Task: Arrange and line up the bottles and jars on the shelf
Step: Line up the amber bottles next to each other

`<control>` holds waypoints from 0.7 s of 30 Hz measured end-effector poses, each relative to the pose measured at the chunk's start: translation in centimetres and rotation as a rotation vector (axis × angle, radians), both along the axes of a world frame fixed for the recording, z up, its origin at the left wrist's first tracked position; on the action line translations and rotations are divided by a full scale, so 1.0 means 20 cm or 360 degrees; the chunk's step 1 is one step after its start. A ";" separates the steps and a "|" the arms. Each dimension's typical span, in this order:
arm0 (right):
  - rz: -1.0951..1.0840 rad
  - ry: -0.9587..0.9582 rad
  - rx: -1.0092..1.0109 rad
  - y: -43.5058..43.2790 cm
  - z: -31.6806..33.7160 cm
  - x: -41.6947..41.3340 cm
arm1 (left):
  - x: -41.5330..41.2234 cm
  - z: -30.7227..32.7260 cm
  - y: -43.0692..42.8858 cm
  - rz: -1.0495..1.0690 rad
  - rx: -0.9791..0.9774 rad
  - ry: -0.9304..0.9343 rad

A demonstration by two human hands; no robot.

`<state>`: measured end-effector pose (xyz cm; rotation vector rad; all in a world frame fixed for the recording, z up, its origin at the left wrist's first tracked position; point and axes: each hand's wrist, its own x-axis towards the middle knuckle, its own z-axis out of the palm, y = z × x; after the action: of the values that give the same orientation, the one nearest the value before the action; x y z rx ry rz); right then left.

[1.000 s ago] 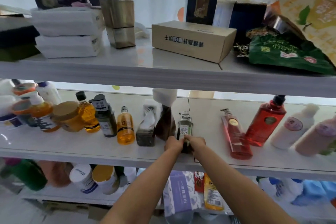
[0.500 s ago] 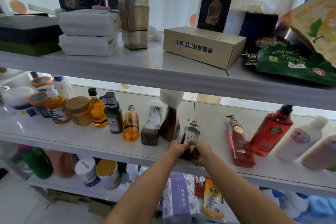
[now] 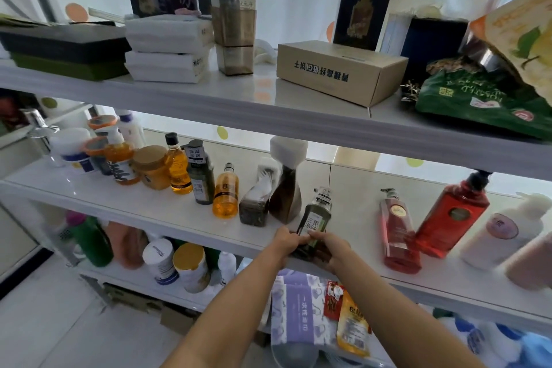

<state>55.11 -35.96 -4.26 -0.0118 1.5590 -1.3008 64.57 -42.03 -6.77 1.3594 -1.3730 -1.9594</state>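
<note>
1. I am watching my left hand (image 3: 287, 243) and right hand (image 3: 332, 249) curling closed around the base of the dark green translucent bottle with a white label (image 3: 317, 216).
2. Since a second ago, it is sitting nearer the white middle shelf's (image 3: 155, 207) front edge.
3. It is leaning slightly, cap away from me.

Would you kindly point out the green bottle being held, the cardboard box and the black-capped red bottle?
green bottle (image 3: 312, 222), head view, on its pale label.
cardboard box (image 3: 322, 73), head view, on its printed side.
red bottle (image 3: 448, 218), head view, on its mid-body.
</note>
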 end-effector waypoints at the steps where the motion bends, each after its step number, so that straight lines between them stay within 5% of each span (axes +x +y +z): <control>1: -0.0010 0.0006 -0.0004 0.01 0.00 0.01 | 0.02 0.00 0.00 -0.0007 0.0020 0.0011; 11: 0.0228 -0.0076 -0.0271 0.14 0.00 0.18 | 0.32 0.03 -0.01 -0.0363 0.0137 0.0349; 21: 0.0119 0.0231 -0.0427 0.14 -0.07 0.56 | 0.69 -0.01 -0.07 -0.0474 0.0288 0.0564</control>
<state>66.27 -33.14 -5.58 -0.3375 1.4784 -1.4666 78.43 -43.34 -6.93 0.8513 -1.3079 -2.4281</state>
